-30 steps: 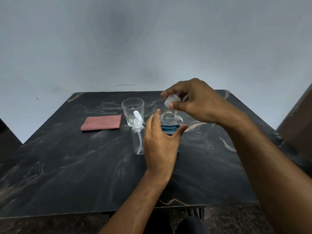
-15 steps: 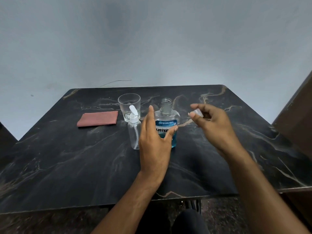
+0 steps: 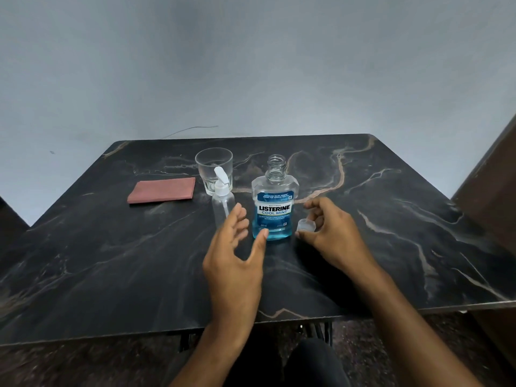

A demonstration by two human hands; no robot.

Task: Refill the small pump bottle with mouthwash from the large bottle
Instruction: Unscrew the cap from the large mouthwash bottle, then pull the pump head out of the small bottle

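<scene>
Lowered beside the large bottle point(image 3: 275, 208), right hand point(image 3: 332, 233) holds cap point(image 3: 306, 225).

Pump bottle point(image 3: 222, 203) left of large bottle point(image 3: 275, 202), glass point(image 3: 214, 170) behind, cloth point(image 3: 162, 190) farther left.

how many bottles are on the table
2: the large mouthwash bottle stands uncapped mid-table between the hands; the small pump bottle stands just left of it, before the glass.

Label on the mouthwash bottle point(image 3: 275, 210)

Its blue-and-white label reads "LISTERINE" in bold dark letters, "COOL MINT" in green beneath it; near the bottom left corner stands "250 ml". The remaining small print is too fine to read.
</scene>
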